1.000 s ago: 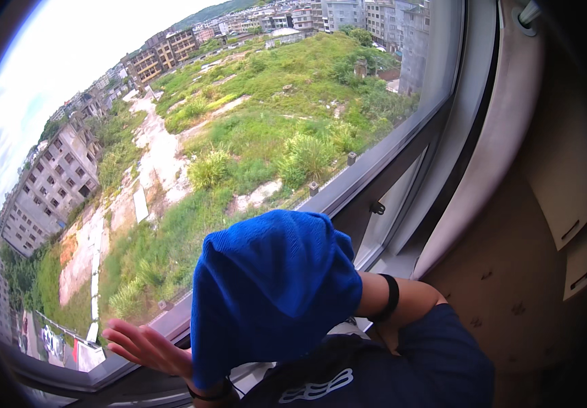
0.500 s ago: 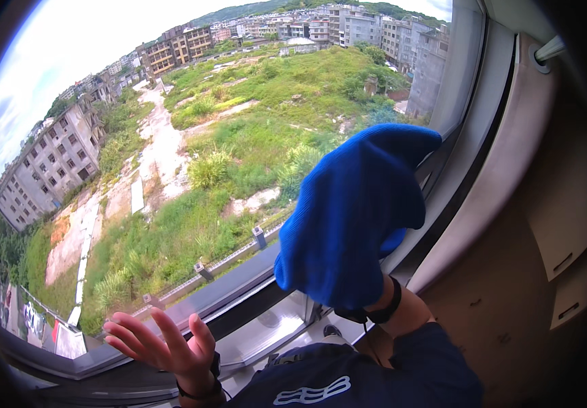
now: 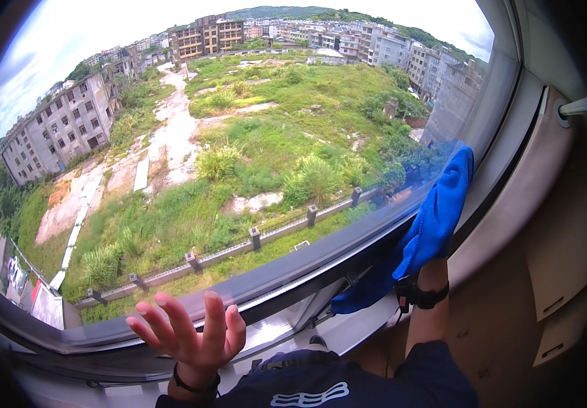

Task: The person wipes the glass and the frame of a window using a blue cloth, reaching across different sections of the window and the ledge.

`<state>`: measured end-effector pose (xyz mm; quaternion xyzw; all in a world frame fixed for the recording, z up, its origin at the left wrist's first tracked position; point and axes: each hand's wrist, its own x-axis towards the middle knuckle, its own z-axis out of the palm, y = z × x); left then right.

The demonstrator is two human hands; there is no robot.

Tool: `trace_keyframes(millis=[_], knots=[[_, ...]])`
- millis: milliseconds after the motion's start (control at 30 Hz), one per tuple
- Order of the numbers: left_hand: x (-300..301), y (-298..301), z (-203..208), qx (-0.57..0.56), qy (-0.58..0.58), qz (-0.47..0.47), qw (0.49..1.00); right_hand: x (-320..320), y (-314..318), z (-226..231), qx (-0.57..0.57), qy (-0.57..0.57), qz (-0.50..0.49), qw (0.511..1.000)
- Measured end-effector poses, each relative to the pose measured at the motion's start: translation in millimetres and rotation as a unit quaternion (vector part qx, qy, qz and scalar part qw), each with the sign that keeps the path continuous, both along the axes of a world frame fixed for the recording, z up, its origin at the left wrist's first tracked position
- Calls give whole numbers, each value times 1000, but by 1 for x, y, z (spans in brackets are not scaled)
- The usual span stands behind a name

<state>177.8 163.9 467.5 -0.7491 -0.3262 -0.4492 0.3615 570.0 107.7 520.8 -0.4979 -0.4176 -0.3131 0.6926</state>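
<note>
A blue cloth (image 3: 435,211) drapes over my right hand (image 3: 435,272) and hides its fingers; only the wrist end shows beneath. The cloth is bunched upright against the right side of the window, by the side frame, with a faint blue reflection in the glass beside it. One fold hangs left over the lower frame. At the lower left, my left hand (image 3: 197,336) is open and holds nothing, palm up with fingers spread, in front of the window's lower frame (image 3: 266,282). Both wrists wear dark bands.
Window glass (image 3: 239,170) fills most of the view, with overgrown ground and buildings outside. A pale curtain (image 3: 511,183) hangs from a rod (image 3: 574,107) at the right. Beyond it are a brown floor (image 3: 470,340) and light drawers (image 3: 558,306). The sill runs below the frame.
My right hand has moved right with the cloth, which has gone from spread wide to narrow and bunched near the side frame. My left hand has shifted slightly right, still open.
</note>
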Motion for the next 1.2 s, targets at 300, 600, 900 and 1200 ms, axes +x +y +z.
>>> trace_keyframes(millis=[300, 600, 900, 1200], knots=[[-7, -1, 1, -14, -18, -12, 1000, -151, 6, -37, -269, 17, 388, 881], [-9, -4, -3, -14, 1, 44, 999, -109, 12, -16, -228, -74, 431, 870], [2, 0, 5, 33, 9, 12, 999, 34, -43, -23, -84, 46, 112, 989], [-6, -6, 0, -26, -18, -5, 999, -159, -4, -13, -92, 416, 739, 522]])
